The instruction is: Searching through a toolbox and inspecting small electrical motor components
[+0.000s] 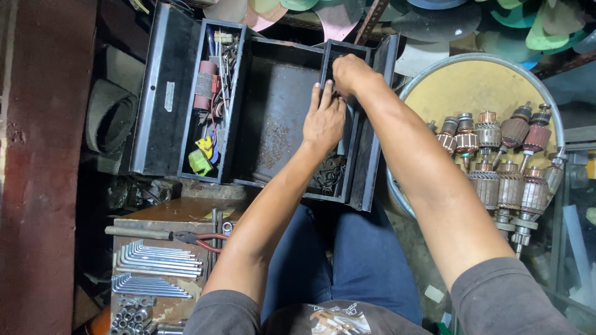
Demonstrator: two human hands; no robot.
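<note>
- A black metal cantilever toolbox (273, 111) stands open in front of the person's knees, its trays folded out to either side of a deep, rust-flecked middle well.
- The left hand (324, 121) lies flat, back up, over the right edge of the middle well, its fingers (323, 96) straight and close together, pointing at the divider of the right tray; it presses on the box and clasps nothing that can be seen.
- The right hand (351, 73) is curled over the top end of the right tray (360, 155), just beside the left fingertips; its fingers are bent down into the tray and hidden, so whether they pinch anything cannot be told.
- Low in the right tray lies a tangle of dark metal bits (329, 174).
- The left tray (211, 99) holds small tools, reddish cylinders and a yellow-green plastic piece (200, 161).
- To the right, a round grey metal pan with a yellow floor (459, 87) carries two rows of copper-wound motor armatures (503, 155).
- At lower left, a brown worktop (180, 217) bears sets of silver hex keys (158, 260), red-handled pliers (198, 237) and a cluster of sockets (127, 316).
- The person wears blue trousers and grey sleeves.
</note>
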